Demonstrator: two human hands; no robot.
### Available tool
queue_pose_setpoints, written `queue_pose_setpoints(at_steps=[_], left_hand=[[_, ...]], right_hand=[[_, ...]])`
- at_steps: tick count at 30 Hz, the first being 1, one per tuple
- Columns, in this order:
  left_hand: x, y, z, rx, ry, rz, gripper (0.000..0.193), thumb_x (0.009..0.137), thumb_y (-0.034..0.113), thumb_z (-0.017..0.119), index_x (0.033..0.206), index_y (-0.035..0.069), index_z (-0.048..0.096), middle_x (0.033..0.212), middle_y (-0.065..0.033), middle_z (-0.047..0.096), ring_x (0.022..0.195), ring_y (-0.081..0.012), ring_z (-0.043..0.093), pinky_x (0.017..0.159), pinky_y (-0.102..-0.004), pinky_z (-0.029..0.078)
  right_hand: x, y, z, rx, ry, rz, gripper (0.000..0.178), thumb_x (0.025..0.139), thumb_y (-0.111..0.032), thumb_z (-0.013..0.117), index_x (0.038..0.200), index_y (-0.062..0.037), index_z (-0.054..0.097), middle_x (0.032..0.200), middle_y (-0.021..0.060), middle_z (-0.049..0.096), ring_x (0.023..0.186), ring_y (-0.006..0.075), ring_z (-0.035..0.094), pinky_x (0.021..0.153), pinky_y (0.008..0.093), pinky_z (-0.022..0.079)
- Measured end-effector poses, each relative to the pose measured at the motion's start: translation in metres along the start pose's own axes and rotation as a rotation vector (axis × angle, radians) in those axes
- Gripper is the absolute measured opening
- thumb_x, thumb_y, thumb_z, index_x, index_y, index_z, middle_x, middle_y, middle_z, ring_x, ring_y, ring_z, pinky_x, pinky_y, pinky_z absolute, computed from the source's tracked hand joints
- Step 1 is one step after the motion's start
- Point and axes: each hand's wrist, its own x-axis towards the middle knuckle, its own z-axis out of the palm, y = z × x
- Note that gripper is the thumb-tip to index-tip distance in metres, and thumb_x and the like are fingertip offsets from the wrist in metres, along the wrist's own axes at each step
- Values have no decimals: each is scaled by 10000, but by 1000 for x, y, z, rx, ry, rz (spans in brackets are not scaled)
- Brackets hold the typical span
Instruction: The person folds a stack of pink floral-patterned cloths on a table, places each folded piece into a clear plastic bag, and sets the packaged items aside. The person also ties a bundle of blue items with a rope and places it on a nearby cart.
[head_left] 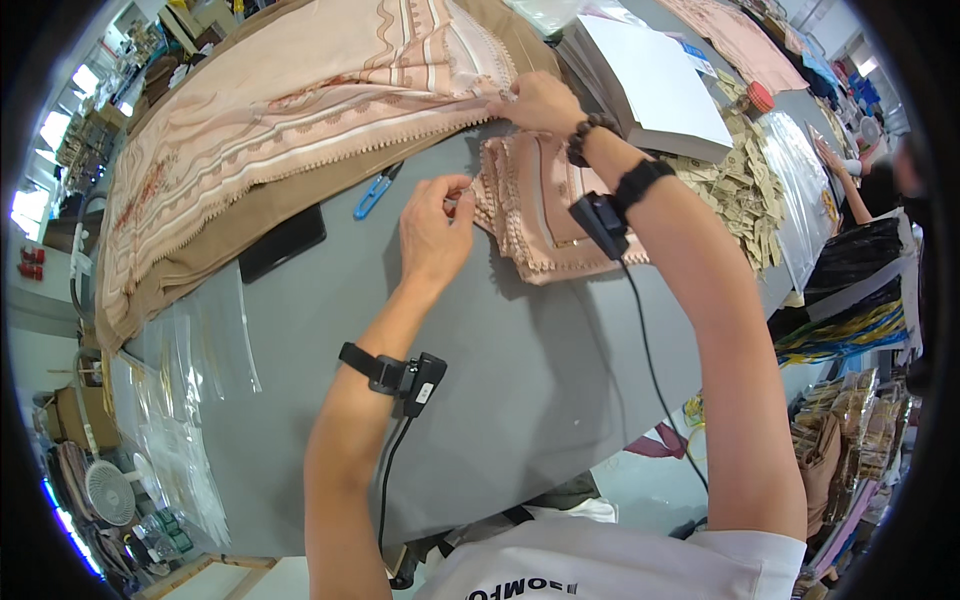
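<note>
A large pink patterned scarf (330, 110) with a beaded-looking edge lies spread over brown cloth (230, 210) across the far left of the grey table. At its right-hand edge, the fingers of my right hand (543, 108) are closed on the border. Just below that hand rests a folded pink scarf (545, 215) in several layers. My left hand (437, 228) is beside this folded scarf, its thumb and index finger pinched at the left trimmed edge. The fingertips of both hands are partly hidden. Each wrist wears a black strap with a small cabled device.
Blue thread snips (374, 196) and a black phone (283, 243) lie left of my hands. Clear plastic bags (180, 400) cover the table's left end. A white paper stack (650, 85), many small tags (740, 185) and more plastic sit at right, near another person's hand (832, 160).
</note>
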Motion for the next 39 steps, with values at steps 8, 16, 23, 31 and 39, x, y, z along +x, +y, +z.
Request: queue_pose_setpoints(at_steps=[8, 16, 23, 31, 39], left_hand=[[68, -31, -7, 51, 26, 125, 218, 917, 110, 673, 1112, 30, 733, 1021, -150, 718, 862, -279, 682, 792, -378, 539], [139, -62, -28, 422, 141, 159, 254, 863, 174, 749, 1082, 43, 743, 1123, -198, 697, 1065, -385, 639, 914, -445, 509], [148, -58, -36, 156, -20, 53, 249, 901, 278, 727, 899, 35, 777, 731, -184, 705, 725, -371, 680, 749, -450, 527], [158, -35, -60, 137, 21, 4, 515, 984, 463, 648, 949, -45, 728, 702, -70, 639, 668, -158, 548, 655, -331, 462], [155, -17, -73, -26, 151, -43, 530, 941, 502, 687, 913, -22, 761, 708, -108, 707, 662, -200, 630, 673, -354, 503]], right_hand=[[72, -21, -9, 950, -31, -56, 191, 953, -205, 694, 922, -16, 709, 825, 17, 734, 708, 95, 659, 610, 250, 511], [66, -11, -29, 567, 278, -24, 251, 899, -212, 693, 988, 21, 719, 881, 156, 757, 740, 195, 710, 744, 329, 563], [29, -7, 10, -174, 397, -185, 549, 864, -327, 724, 1304, -38, 572, 1269, 204, 625, 1195, 373, 586, 985, 456, 487], [12, -58, 5, -126, 177, -251, 499, 902, -393, 674, 1258, -55, 589, 1163, 189, 644, 1132, 368, 618, 903, 443, 516], [6, -60, 4, 141, 116, -313, 692, 782, -406, 834, 1301, -51, 544, 1218, 215, 597, 1136, 384, 605, 939, 476, 517]])
